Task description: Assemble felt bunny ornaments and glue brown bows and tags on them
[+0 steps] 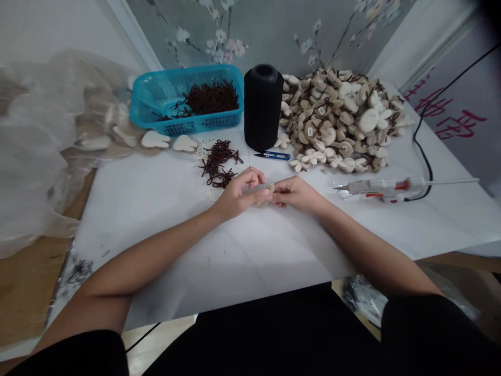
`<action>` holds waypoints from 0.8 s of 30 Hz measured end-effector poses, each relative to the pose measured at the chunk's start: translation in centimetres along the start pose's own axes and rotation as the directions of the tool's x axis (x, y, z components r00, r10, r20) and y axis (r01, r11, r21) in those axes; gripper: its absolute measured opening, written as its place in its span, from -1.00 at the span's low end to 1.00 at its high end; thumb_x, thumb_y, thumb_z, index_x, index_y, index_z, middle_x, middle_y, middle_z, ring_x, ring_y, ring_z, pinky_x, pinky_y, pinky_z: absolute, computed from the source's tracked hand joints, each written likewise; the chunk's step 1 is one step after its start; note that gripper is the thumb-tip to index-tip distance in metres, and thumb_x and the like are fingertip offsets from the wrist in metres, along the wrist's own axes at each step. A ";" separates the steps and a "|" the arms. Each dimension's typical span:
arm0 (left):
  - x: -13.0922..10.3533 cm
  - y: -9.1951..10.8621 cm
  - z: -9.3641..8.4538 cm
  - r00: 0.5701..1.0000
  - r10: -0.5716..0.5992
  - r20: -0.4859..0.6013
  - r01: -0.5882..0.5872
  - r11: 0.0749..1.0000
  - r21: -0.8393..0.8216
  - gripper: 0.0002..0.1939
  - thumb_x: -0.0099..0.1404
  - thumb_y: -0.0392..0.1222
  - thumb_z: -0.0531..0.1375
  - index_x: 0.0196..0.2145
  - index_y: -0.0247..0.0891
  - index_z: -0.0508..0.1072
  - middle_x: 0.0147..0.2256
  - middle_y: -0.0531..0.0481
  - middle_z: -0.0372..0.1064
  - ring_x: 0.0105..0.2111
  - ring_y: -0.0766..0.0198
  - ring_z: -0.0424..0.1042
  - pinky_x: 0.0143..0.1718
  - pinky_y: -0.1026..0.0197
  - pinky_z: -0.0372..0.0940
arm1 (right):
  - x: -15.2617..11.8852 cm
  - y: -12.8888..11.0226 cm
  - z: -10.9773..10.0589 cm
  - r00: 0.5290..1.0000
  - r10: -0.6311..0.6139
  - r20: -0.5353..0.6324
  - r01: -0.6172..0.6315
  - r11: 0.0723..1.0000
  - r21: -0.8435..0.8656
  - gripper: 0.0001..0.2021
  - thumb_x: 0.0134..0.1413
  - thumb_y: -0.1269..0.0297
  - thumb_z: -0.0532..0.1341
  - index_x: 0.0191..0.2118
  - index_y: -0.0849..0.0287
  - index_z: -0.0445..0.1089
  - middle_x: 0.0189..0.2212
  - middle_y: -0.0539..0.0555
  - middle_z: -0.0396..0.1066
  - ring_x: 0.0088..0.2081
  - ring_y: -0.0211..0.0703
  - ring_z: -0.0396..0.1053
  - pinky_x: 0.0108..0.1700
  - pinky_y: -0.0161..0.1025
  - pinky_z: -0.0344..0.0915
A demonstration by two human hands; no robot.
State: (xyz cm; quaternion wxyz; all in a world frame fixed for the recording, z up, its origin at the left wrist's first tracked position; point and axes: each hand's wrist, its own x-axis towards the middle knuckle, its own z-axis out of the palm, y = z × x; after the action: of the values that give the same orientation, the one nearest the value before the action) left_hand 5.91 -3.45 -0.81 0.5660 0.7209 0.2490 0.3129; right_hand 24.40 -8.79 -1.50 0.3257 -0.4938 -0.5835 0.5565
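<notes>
Over the middle of the table, my left hand [242,193] and my right hand [294,194] meet with their fingertips pinched around a small cream-coloured piece [271,188]. Fingers cover most of it, so its exact kind does not show. Just beyond my left hand lies a loose heap of dark brown cord bows [219,162]. Blue-handled thread snips [274,155] lie behind my hands, at the foot of a big black thread cone [263,107]. To the right of my right hand rests a glue gun [385,188] with a glue stick in its back end.
A turquoise basket [146,99] with more brown bows stands at the back left. A large pile of cream and beige padded shapes [336,117] fills the back right. Two white padded pieces [155,139] lie by a clear plastic bag [35,156]. A black cable [422,151] runs along the right.
</notes>
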 end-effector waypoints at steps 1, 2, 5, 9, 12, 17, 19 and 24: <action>0.1 0.0 0.0 1.000 -0.006 0.005 0.006 0.998 -0.058 -0.65 0.14 -0.13 0.24 -0.55 -0.27 0.11 -0.33 -0.02 0.25 -0.36 0.34 0.23 -0.34 0.25 0.17 | 0.1 0.0 0.1 1.000 -0.005 -0.005 0.005 1.000 -0.015 -0.72 -0.06 0.10 0.26 -0.49 0.26 0.41 -0.64 -0.05 0.30 -0.59 -0.36 0.22 -0.52 -0.38 0.20; 0.2 -0.1 0.1 1.000 -0.018 0.009 0.019 0.992 -0.123 -0.65 0.15 -0.12 0.24 -0.55 -0.27 0.10 -0.36 -0.01 0.25 -0.38 0.34 0.23 -0.36 0.25 0.16 | 0.3 0.0 0.2 1.000 -0.010 -0.013 0.010 0.999 -0.035 -0.74 -0.06 0.13 0.25 -0.49 0.26 0.42 -0.65 -0.05 0.30 -0.60 -0.36 0.22 -0.52 -0.38 0.20; 0.7 -0.3 0.4 0.999 -0.048 0.000 0.046 0.955 -0.292 -0.60 0.15 -0.09 0.25 -0.57 -0.25 0.07 -0.54 0.08 0.15 -0.49 0.36 0.20 -0.46 0.27 0.09 | 0.7 -0.2 0.6 0.998 -0.011 -0.067 0.005 0.996 -0.094 -0.78 -0.06 0.19 0.24 -0.53 0.26 0.40 -0.68 -0.05 0.30 -0.63 -0.36 0.22 -0.53 -0.38 0.19; 1.3 -0.2 0.6 0.990 -0.136 -0.037 0.107 0.894 -0.435 -0.48 0.08 -0.07 0.30 -0.63 -0.26 -0.02 -0.65 0.17 -0.10 -0.61 0.44 0.04 -0.56 0.30 -0.03 | 1.3 -0.1 1.2 0.987 0.023 -0.157 -0.047 0.987 -0.151 -0.78 -0.07 0.21 0.22 -0.58 0.24 0.37 -0.70 -0.04 0.32 -0.66 -0.34 0.25 -0.54 -0.37 0.19; 1.6 0.0 0.5 0.979 -0.202 -0.034 0.159 0.857 -0.490 -0.41 0.02 -0.12 0.34 -0.64 -0.26 -0.10 -0.64 0.19 -0.25 -0.64 0.49 -0.06 -0.59 0.31 -0.08 | 1.7 0.3 1.5 0.973 0.013 -0.229 -0.066 0.972 -0.225 -0.79 -0.07 0.24 0.19 -0.60 0.24 0.36 -0.73 -0.05 0.32 -0.67 -0.34 0.25 -0.53 -0.37 0.17; 2.0 0.3 0.2 0.974 -0.225 0.005 0.188 0.801 -0.569 -0.38 0.00 -0.26 0.35 -0.62 -0.26 -0.16 -0.63 0.20 -0.29 -0.65 0.52 -0.07 -0.56 0.33 -0.05 | 1.9 0.4 1.8 0.957 -0.027 -0.290 -0.062 0.954 -0.294 -0.76 -0.08 0.24 0.17 -0.65 0.23 0.32 -0.74 -0.03 0.33 -0.67 -0.33 0.26 -0.52 -0.38 0.15; 2.0 0.4 0.2 0.972 -0.231 0.029 0.200 0.762 -0.616 -0.39 0.02 -0.27 0.34 -0.62 -0.26 -0.16 -0.64 0.20 -0.29 -0.65 0.51 -0.06 -0.56 0.33 -0.03 | 1.9 0.3 1.8 0.953 -0.023 -0.302 -0.071 0.953 -0.294 -0.77 -0.09 0.26 0.16 -0.66 0.22 0.31 -0.75 -0.04 0.33 -0.66 -0.33 0.26 -0.51 -0.37 0.15; 2.0 0.4 0.4 0.956 -0.293 0.016 0.233 0.727 -0.646 -0.40 0.03 -0.25 0.31 -0.63 -0.27 -0.16 -0.68 0.20 -0.29 -0.68 0.52 -0.10 -0.57 0.31 -0.01 | 1.9 0.2 1.9 0.950 -0.015 -0.311 -0.071 0.962 -0.263 -0.80 -0.12 0.29 0.14 -0.66 0.22 0.32 -0.74 -0.03 0.34 -0.66 -0.32 0.26 -0.53 -0.36 0.16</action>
State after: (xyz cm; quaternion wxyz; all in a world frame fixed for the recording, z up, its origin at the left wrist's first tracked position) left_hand 7.60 -2.38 -0.19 0.8049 0.4272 0.2510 0.3266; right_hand 22.08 -7.61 -2.30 0.3347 -0.6233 -0.5883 0.3916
